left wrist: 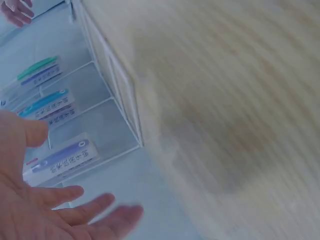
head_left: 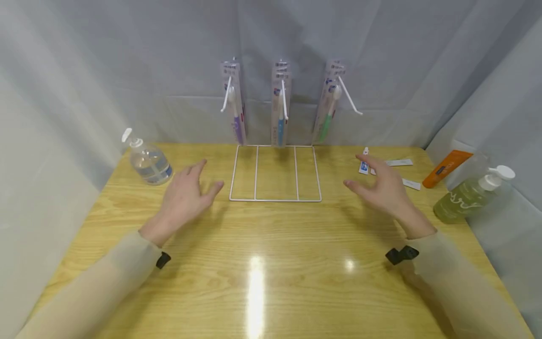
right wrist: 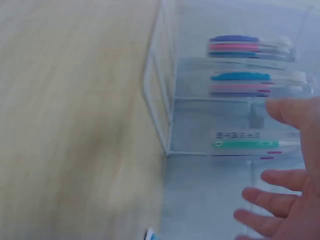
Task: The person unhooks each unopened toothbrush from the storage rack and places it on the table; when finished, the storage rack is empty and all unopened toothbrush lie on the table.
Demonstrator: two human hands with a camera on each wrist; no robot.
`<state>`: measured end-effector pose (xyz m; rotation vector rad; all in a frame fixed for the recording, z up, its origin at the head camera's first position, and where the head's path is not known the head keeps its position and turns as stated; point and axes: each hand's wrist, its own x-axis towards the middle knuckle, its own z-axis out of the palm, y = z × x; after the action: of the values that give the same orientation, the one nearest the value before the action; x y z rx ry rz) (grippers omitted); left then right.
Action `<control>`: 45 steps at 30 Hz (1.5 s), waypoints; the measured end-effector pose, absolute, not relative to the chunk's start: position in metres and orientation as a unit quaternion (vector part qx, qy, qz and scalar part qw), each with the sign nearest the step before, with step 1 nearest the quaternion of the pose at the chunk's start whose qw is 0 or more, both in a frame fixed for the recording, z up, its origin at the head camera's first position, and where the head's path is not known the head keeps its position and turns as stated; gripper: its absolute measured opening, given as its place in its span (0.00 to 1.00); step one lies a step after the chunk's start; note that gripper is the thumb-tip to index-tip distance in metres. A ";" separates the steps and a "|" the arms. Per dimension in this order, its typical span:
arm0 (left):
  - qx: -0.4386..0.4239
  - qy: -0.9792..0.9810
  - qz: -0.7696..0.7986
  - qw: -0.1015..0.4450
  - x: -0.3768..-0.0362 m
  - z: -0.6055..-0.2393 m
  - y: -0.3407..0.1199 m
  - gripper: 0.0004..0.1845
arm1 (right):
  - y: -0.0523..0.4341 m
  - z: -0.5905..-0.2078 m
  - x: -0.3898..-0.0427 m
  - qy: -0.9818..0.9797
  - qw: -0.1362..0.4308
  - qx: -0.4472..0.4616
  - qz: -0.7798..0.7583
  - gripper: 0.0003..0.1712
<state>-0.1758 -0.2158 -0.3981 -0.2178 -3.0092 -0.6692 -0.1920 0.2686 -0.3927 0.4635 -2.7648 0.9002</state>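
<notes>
My left hand (head_left: 182, 200) hovers over the table's left side, thumb apart from the fingers and nothing held. Between it and the back-left corner stands a clear pump bottle (head_left: 150, 162). My right hand (head_left: 383, 190) is likewise empty and spread, close to a small toothpaste tube (head_left: 363, 161) and some white sachets (head_left: 400, 163). Between the hands is a white wire rack (head_left: 275, 200). From its hooks hang packaged toothbrushes: a purple one (head_left: 238, 125) at left, a blue one (head_left: 280, 127) in the middle and a green one (head_left: 326, 125) at right.
An orange tube (head_left: 446, 168) leans at the table's right edge. In front of it a green pump bottle (head_left: 461, 200) stands tilted in this view. Grey curtains (head_left: 178, 52) close off the back and sides. The white hooks (head_left: 349, 95) jut forward above the rack's base.
</notes>
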 end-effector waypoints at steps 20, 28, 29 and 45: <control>0.043 -0.881 -0.455 -0.124 -0.228 -0.422 -0.190 0.27 | 0.216 -0.330 -0.312 -0.688 0.112 0.065 0.714 0.15; 0.043 -0.878 -0.462 -0.118 -0.236 -0.433 -0.180 0.30 | 0.203 -0.331 -0.322 -0.641 0.124 0.052 0.756 0.18; 0.042 -0.880 -0.459 -0.115 -0.236 -0.434 -0.179 0.31 | 0.201 -0.331 -0.323 -0.637 0.127 0.050 0.758 0.19; 0.021 -0.917 -0.386 -0.100 -0.238 -0.434 -0.176 0.31 | 0.198 -0.330 -0.320 -0.635 0.176 0.039 0.751 0.15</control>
<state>-0.2375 -0.1758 -0.4344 0.0690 -3.0784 -1.2974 -0.3198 0.1976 -0.3299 0.1100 -1.7991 2.1280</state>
